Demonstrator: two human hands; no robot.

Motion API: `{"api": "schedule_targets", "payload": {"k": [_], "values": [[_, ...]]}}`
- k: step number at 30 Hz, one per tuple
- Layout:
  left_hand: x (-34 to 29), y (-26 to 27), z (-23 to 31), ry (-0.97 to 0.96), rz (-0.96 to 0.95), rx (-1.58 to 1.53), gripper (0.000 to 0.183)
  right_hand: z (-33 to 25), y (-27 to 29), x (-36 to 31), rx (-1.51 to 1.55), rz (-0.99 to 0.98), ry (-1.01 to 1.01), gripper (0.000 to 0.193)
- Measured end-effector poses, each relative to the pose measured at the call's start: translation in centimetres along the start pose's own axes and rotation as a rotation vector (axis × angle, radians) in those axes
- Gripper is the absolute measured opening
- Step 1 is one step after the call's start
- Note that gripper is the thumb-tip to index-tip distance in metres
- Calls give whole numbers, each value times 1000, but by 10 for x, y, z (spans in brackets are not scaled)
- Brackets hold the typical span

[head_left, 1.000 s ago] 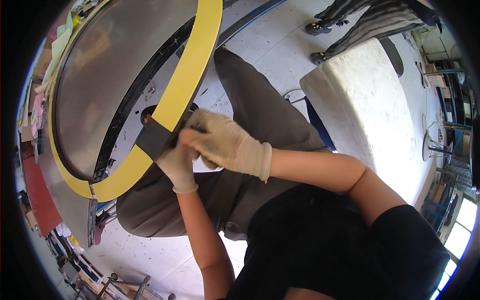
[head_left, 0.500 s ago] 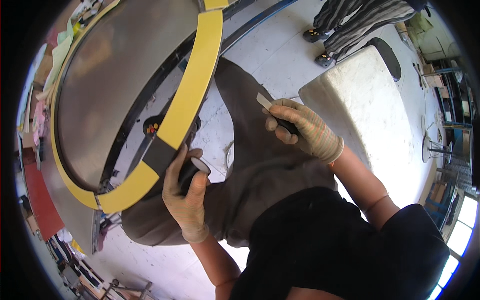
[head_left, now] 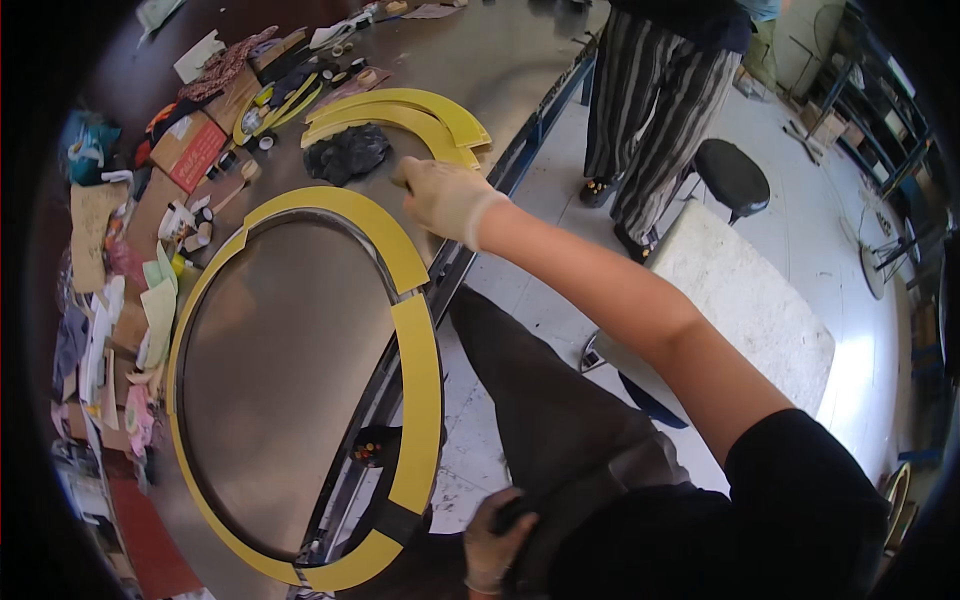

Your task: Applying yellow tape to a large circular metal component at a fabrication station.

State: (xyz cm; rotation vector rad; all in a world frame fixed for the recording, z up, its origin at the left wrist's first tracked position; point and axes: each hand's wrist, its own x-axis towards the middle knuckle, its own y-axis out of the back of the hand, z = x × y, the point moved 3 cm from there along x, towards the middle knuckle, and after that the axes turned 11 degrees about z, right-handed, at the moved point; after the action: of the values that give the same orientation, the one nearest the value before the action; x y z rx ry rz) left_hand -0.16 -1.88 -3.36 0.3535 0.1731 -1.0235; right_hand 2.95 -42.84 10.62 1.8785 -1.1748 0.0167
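Observation:
A large oval ring (head_left: 420, 400), faced with yellow curved strips, lies partly over the table edge. A black band (head_left: 397, 522) covers a short piece of its near right side. Down by my lap, my left hand (head_left: 492, 545), gloved, is closed around a roll of black tape (head_left: 514, 513), mostly hidden by the fingers. My right hand (head_left: 448, 203), also gloved, reaches far over the table beyond the ring. Its fingers are curled, and what they hold, if anything, is hidden. A crumpled black plastic bag (head_left: 345, 154) and loose yellow curved pieces (head_left: 425, 108) lie beside that hand.
Cardboard, scraps and small rolls clutter the table's left side, around a red-and-brown box (head_left: 190, 150). A person in striped trousers (head_left: 660, 110) stands by the table's far right edge. A black stool (head_left: 732, 178) and a white padded block (head_left: 745, 295) stand to the right.
My right hand, which held a knife blade near my lap, has reached forward over the table. My left hand has drawn back from the ring with the tape roll. The view has shifted forward.

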Motion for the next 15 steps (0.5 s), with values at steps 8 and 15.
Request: {"api": "schedule_targets", "payload": {"k": [8, 15], "values": [[25, -15, 140, -343, 557, -522, 70, -65, 81, -126, 306, -85, 327, 19], [76, -51, 184, -261, 225, -673, 83, -49, 75, -198, 575, -150, 251, 43]]}}
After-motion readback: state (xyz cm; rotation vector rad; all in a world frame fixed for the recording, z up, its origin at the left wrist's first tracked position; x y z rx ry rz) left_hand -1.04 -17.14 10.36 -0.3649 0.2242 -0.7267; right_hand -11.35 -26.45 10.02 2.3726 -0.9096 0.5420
